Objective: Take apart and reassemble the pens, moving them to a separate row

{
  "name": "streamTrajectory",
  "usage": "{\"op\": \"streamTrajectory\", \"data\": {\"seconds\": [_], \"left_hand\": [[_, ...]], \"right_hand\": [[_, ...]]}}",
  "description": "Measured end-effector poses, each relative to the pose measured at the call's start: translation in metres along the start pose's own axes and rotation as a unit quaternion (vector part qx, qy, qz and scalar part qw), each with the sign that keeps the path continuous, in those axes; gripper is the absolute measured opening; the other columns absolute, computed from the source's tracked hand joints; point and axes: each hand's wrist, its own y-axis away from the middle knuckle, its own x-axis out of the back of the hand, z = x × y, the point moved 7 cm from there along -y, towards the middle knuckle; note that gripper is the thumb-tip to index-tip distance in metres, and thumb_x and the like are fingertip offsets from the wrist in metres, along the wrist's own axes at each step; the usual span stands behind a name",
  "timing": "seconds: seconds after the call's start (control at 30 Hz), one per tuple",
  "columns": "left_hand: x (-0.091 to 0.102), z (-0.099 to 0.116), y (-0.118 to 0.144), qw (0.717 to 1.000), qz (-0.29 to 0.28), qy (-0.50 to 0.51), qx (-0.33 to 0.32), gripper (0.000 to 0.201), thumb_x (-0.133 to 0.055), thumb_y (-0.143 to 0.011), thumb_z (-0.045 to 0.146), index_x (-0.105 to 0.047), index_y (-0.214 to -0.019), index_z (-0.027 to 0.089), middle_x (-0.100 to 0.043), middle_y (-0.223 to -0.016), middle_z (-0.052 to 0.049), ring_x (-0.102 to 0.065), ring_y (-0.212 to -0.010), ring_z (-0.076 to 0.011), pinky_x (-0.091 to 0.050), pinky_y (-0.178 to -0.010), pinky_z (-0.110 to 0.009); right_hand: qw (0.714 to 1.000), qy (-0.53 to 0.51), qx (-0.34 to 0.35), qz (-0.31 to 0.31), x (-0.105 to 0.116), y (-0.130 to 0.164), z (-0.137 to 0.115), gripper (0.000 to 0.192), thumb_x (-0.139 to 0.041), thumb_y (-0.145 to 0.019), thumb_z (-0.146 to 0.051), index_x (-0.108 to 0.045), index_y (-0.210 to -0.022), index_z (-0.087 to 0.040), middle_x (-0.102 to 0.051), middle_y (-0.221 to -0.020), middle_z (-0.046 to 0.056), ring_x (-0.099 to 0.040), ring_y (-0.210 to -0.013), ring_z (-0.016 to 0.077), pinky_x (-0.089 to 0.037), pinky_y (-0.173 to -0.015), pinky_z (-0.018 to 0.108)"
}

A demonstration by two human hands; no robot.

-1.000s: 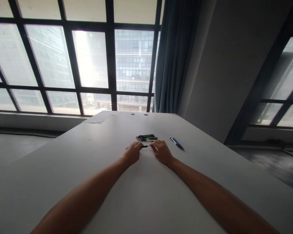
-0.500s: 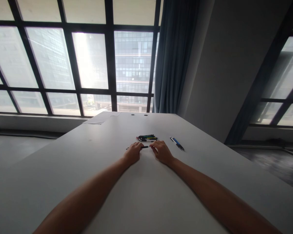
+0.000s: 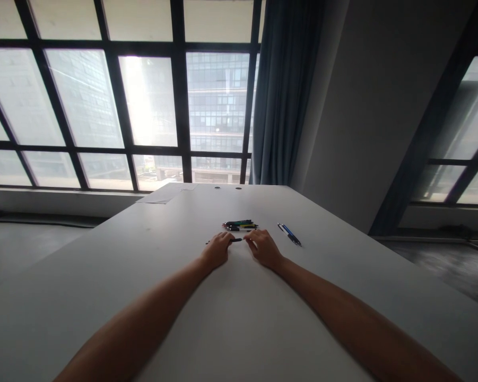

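White desk surface under both my arms. My left hand and right hand rest on it close together, and a black pen spans the gap between them; the fingers of each hand are curled onto one end of it. Just beyond the pen lies a small pile of coloured pens, and off to the right, two blue pens lie apart from the rest.

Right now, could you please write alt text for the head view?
Two bare hands, left hand and right hand, hold a dark pen between them on a white table. A pile of pens lies just beyond, two more pens to the right.
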Motion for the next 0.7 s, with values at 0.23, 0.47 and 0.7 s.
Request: {"op": "streamTrajectory", "data": {"seconds": [0.23, 0.47, 0.7], "left_hand": [[0.0014, 0.0014, 0.0002, 1.0, -0.001, 0.013, 0.001, 0.022, -0.045, -0.088, 0.01, -0.059, -0.102, 0.018, -0.062, -0.097, -0.009, -0.058, -0.092, -0.0197, -0.048, -0.083, -0.033], [0.003, 0.0052, -0.0004, 1.0, -0.003, 0.009, -0.007, 0.023, -0.042, -0.088, 0.009, -0.059, -0.101, 0.017, -0.063, -0.097, -0.011, -0.058, -0.09, -0.0214, -0.049, -0.081, -0.035], [0.0033, 0.0063, -0.0001, 1.0, 0.005, 0.009, -0.016, 0.023, -0.042, -0.088, 0.009, -0.059, -0.101, 0.017, -0.063, -0.095, -0.01, -0.058, -0.09, -0.02, -0.048, -0.085, -0.035]], "right_hand": [[0.999, -0.048, 0.008, 0.013, 0.0031, -0.001, -0.0025, 0.014, -0.049, -0.092, -0.019, -0.063, -0.094, -0.018, -0.07, -0.091, 0.006, -0.063, -0.086, 0.0197, -0.043, -0.083, 0.035], [0.998, -0.062, -0.012, 0.018, 0.0029, 0.0, 0.0, 0.015, -0.051, -0.088, -0.015, -0.061, -0.098, -0.019, -0.07, -0.093, 0.006, -0.063, -0.086, 0.0197, -0.043, -0.084, 0.036], [1.0, 0.002, -0.02, 0.014, 0.0065, 0.0001, -0.0013, 0.004, -0.058, -0.084, -0.015, -0.061, -0.087, -0.017, -0.065, -0.09, 0.006, -0.059, -0.089, 0.0205, -0.038, -0.082, 0.034]]}}
